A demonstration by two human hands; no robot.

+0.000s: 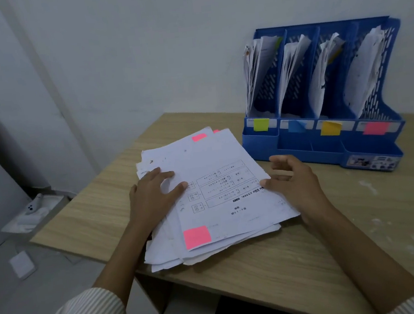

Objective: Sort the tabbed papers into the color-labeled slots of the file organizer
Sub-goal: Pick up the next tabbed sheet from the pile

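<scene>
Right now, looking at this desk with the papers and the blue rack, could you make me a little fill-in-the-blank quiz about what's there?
1. The top sheet of the paper stack carries a sticky tab coloured ____.
2. The blue file organizer has ____ upright slots, each holding papers.
3. The leftmost slot label is ____.
4. The left hand rests flat on the ____.

Missing words: pink; four; green; paper stack

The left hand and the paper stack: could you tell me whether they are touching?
Touching. The head view shows the left hand lying flat on the paper stack, its fingers spread across the top sheet with no gap under them.
</scene>
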